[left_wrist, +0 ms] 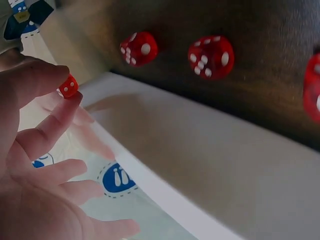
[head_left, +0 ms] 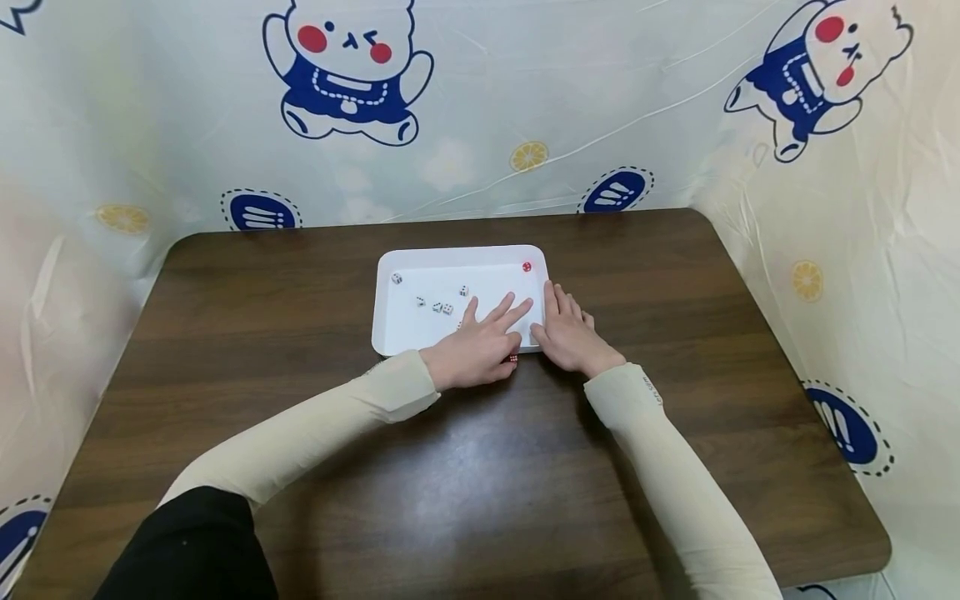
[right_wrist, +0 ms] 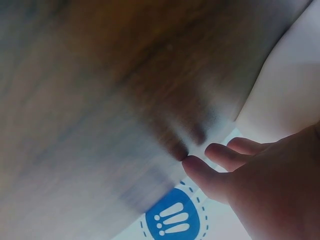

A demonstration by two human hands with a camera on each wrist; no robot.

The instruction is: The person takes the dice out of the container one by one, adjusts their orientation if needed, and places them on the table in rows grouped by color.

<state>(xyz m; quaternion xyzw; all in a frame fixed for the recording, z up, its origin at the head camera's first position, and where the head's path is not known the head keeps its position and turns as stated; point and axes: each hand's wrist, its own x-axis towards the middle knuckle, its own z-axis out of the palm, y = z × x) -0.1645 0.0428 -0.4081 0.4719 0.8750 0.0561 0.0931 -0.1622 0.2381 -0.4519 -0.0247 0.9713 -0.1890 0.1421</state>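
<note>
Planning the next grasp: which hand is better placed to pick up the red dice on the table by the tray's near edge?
Left, probably. The left hand lies open right over the red dice at the white tray's near edge; the right hand rests at the tray's right corner.

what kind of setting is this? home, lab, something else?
Probably a makeshift tabletop recording booth, not a lived-in room. A dark wood table is walled on three sides by a cartoon-print plastic sheet, and the only props are a white tray holding small dice.
</note>
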